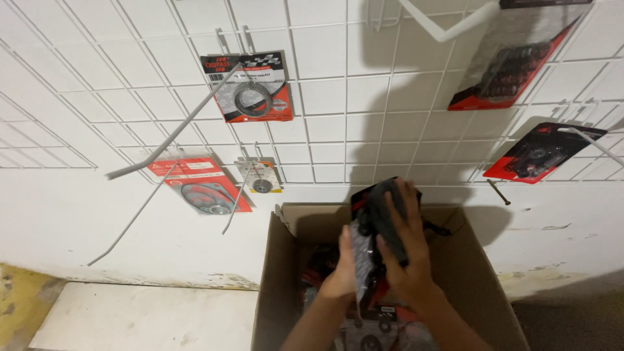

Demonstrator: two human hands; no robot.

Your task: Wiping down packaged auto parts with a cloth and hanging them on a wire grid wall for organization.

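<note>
Near end: cardboard box (pixel 481 286) sits at 6 o'clock, flaps open, more red-and-black packets (pixel 380 325) lying loose inside.

Both my hands are over the box mouth, on one packet (pixel 370 224): a clear blister card, dark parts inside, red at the lower end. It stands nearly upright, long axis 12 to 6, top edge tipped slightly toward 11. It's clear of the box rim at the top; the lower end runs down between my wrists.

My right hand (pixel 403 257) is clenched around it from the 3 o'clock side, fingers wrapped over the top front face. My left hand (pixel 344 270) is pinching the 9 o'clock edge lower down, thumb on the near face. So both grips are closed on the same packet, right high, left low. The right carries most of it, by the look.

Farther out: the white wire grid (pixel 325 97) on the wall, running from 9 through 12 to 3. A long bare hook (pixel 172 140) sticks out at 10, with a thinner one below it. Hung packets: a red one with a ring (pixel 250 88) at 11, a red gasket card (pixel 201 185) and a small card (pixel 260 177) below that, and two red-and-black packs at 1–2 (pixel 513 65) (pixel 536 153).

From the grip, the grid lies straight up at 12, beyond the far box wall. The right hand is the nearer one to it. A dark nail (pixel 498 192) sits in the wall at 2.
</note>
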